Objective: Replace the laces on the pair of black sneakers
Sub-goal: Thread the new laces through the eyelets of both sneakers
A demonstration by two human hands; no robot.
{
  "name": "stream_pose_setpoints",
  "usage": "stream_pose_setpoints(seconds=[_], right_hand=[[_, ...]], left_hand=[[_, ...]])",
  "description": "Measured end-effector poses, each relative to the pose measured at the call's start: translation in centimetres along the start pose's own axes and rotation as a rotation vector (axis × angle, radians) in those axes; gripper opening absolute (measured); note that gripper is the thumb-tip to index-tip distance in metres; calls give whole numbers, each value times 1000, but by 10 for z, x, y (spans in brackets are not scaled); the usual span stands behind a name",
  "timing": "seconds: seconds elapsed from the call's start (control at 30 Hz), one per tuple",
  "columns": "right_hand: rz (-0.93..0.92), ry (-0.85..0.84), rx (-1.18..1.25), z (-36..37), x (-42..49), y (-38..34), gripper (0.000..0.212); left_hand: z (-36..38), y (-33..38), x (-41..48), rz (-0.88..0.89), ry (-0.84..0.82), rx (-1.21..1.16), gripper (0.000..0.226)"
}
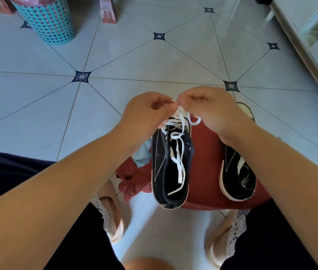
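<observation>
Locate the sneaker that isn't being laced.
Head view: the second black sneaker sits on the red stool, right of the sneaker being laced, partly hidden under the right forearm.

Colour and pattern record
Black sneakers [159,152], white-stitched, white-soled, with white lace [179,145] below the left hand [146,112]; red stool [206,152] under the right hand [206,110]; grey floor tiles [134,61], navy diamond insets, beyond; teal lattice basket [47,20] far left.

Single wide-angle head cam, worn on person's head, aimed fwd & steeply down at near range onto pale grey tiled floor [37,117].
</observation>
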State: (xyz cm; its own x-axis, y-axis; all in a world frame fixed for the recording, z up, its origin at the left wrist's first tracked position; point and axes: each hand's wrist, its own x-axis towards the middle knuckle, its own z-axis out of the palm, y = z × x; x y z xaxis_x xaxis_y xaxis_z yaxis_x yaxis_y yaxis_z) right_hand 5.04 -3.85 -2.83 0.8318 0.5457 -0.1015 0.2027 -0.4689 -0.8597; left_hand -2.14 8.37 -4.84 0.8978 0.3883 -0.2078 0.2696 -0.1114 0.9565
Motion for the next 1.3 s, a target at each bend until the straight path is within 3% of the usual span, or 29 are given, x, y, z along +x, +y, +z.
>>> stream_pose_setpoints(seconds=[0.17, 0.4, 0.5, 0.57, 0.67, 0.83, 0.93, 1.03, 1.1, 1.2, 1.3], right_hand=[[-158, 84, -322, 6, 7, 5, 23], [-307, 225, -331, 15, 6, -4, 17], [-353, 240, -371, 20, 8, -3, 16], [-326, 234, -368, 25, 10, -2, 26], [-288, 217, -339, 30, 11, 2, 26], [-236, 205, -251, 33, 15, 4, 16], [-205, 192, -205, 35, 16, 5, 13], [-162, 91, -331, 35, 15, 10, 15], [-118, 11, -406, 32, 13, 17, 19], [-51, -135, -489, 28, 8, 24, 18], [-73, -224, -549, 26, 2, 27, 13]], left_hand=[[4, 2, 4, -95, -36, -296, 18], [-2, 11, 14, -227, -47, -704, 22], [-3, 10, 15, -251, 37, -717, 6], [-2, 8, 16, -257, 86, -671, 2], [2, 2, 16, -244, 150, -652, 15], [1, 1, 15, -287, 100, -751, 8], [-2, 2, 17, -332, 171, -659, 8], [-10, -2, 26, -316, 388, -417, 19], [-16, -5, 29, -255, 442, -303, 22], [-19, -13, 28, -169, 417, -212, 23], [-20, -21, 22, 15, 244, 135, 21]])
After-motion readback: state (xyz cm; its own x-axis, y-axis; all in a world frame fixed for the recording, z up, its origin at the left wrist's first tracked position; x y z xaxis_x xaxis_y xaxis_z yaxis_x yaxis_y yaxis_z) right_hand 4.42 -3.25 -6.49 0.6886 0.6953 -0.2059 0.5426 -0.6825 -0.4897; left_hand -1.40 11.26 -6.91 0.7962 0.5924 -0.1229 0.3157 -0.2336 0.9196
